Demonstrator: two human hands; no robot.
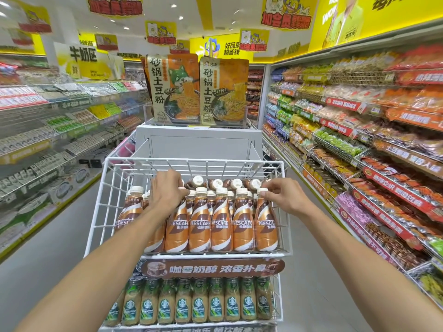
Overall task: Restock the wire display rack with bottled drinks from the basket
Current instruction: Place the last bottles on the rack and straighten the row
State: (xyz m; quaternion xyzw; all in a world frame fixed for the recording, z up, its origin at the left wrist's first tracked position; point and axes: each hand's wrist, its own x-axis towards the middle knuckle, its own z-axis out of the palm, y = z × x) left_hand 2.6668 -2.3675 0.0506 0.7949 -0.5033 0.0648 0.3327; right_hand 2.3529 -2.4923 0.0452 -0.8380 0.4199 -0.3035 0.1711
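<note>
A white wire display rack (pixel 100 202) stands in front of me in the aisle. Its top tier holds several brown and orange Nescafe bottles (pixel 221 224) with cream caps, upright in rows, and a few more lie on their sides at the back (pixel 236 183). My left hand (pixel 167 190) reaches into the tier and rests over the bottle tops in the second row, fingers curled down around a cap that is hidden. My right hand (pixel 280 195) pinches the cap of the rightmost front bottle (pixel 266 226). The basket is out of sight.
The lower tier holds a row of green-labelled Starbucks bottles (pixel 199 305) under a brown sign strip (pixel 211 268). Behind the rack stand a grey cabinet (pixel 199 142) and two noodle packets (pixel 199 89). Stocked shelves line the left side (pixel 48 130) and right side (pixel 359 140).
</note>
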